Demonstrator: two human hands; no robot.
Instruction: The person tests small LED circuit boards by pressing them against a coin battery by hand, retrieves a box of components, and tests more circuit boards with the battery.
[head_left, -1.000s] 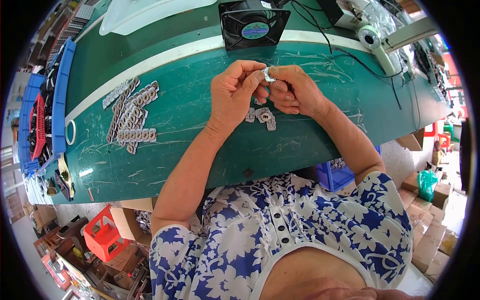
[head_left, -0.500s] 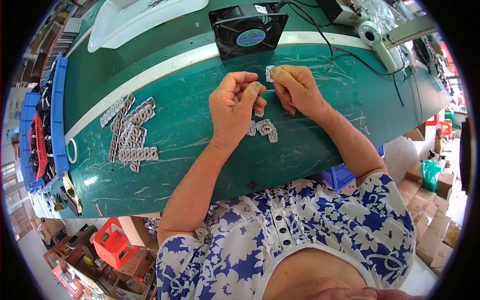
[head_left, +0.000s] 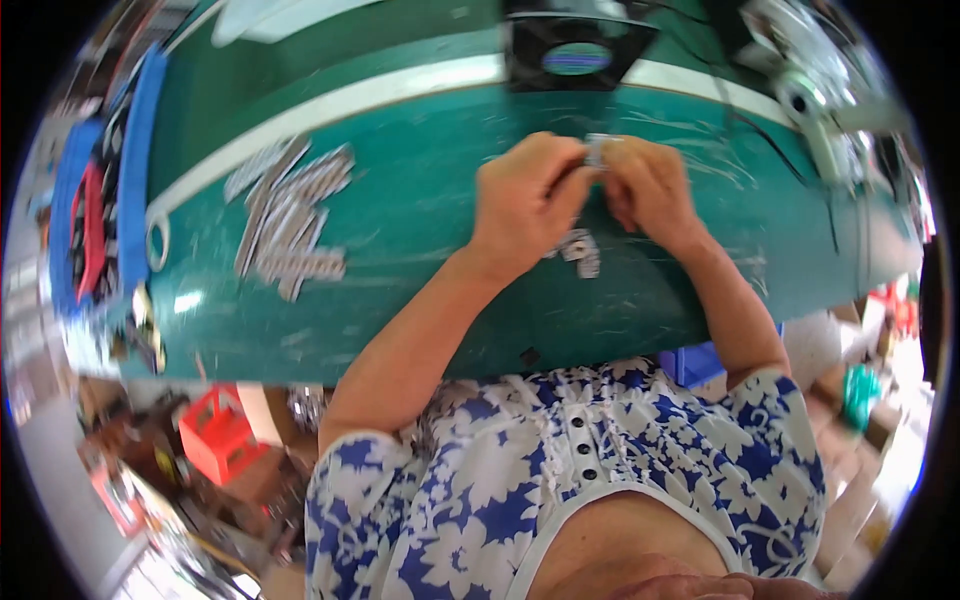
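Head view, blurred by motion. Left hand (head_left: 525, 195) and right hand (head_left: 650, 190) meet over the middle of the green worktop (head_left: 420, 300), toward its far edge. Both hands are curled, fingertips pinched together on a small grey part (head_left: 597, 150); it shows only as a pale sliver between the thumbs. Too little of it is exposed to tell its long axis or which way it points.

Directly below the hands, a few loose grey parts (head_left: 580, 250) lie on the worktop, partly hidden by the left wrist. Toward the left edge lies a spread of grey strips (head_left: 290, 215), long axes running mostly from near-left to far-right. A white ring (head_left: 158, 243) sits just left of them, at the worktop's left edge. Beyond that edge are blue trays (head_left: 130, 170).

At the far edge, straight behind the hands, stands a black fan (head_left: 575, 50); a white stripe (head_left: 350, 105) runs along the worktop in front of it. Black cable (head_left: 790, 165) crosses the far right corner. A red crate (head_left: 215, 435) stands on the floor below the near edge.
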